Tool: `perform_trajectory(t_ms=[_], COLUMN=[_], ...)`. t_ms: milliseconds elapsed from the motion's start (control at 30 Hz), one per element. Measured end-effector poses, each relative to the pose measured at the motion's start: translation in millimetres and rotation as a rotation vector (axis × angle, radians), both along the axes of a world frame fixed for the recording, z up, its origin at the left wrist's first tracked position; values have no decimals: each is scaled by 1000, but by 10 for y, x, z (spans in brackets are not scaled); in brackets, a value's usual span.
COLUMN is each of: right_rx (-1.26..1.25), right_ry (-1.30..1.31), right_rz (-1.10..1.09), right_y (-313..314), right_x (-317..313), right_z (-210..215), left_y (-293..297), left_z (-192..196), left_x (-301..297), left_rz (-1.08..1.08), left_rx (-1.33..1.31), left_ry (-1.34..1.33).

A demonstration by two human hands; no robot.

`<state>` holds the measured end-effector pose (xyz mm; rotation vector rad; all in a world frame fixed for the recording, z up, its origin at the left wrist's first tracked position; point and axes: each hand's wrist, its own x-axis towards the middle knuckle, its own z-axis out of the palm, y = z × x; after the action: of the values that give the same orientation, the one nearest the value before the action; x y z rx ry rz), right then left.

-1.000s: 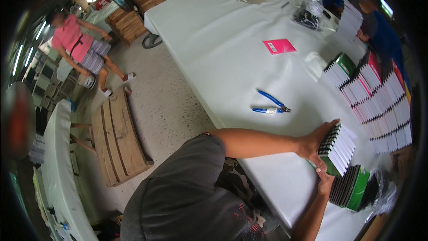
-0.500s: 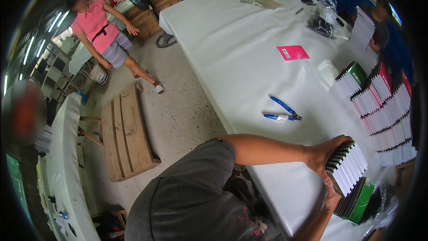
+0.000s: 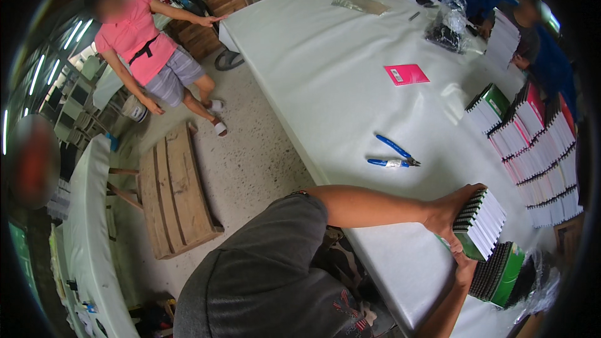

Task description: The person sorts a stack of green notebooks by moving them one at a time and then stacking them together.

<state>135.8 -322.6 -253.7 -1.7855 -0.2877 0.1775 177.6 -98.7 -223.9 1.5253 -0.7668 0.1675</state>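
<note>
We have both hands on a stack of spiral notebooks (image 3: pixel 481 224), held tilted just above the white table (image 3: pixel 325 69) near its near edge. Left hand (image 3: pixel 449 213) clamps the top-left side, fingers curled tight over the black spirals. Right hand (image 3: pixel 464 266) props it from below; its finger spread we cannot tell. Second green-covered stack (image 3: pixel 501 272) lies on the table just beyond. Blue pliers (image 3: pixel 393 154) rest further up the table, pink booklet (image 3: pixel 406 74) well past those.
</note>
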Motion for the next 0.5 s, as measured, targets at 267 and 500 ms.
perform_trajectory(t_ms=[267, 500], right_rx=[33, 46], right_ry=[49, 81], right_rz=[-29, -11], right_y=[7, -29], right_x=[29, 57], right_z=[-62, -98], left_y=[-41, -38], left_z=[-8, -10], left_x=[0, 66], left_rz=[-5, -126], left_rx=[17, -71], left_ry=[-131, 44])
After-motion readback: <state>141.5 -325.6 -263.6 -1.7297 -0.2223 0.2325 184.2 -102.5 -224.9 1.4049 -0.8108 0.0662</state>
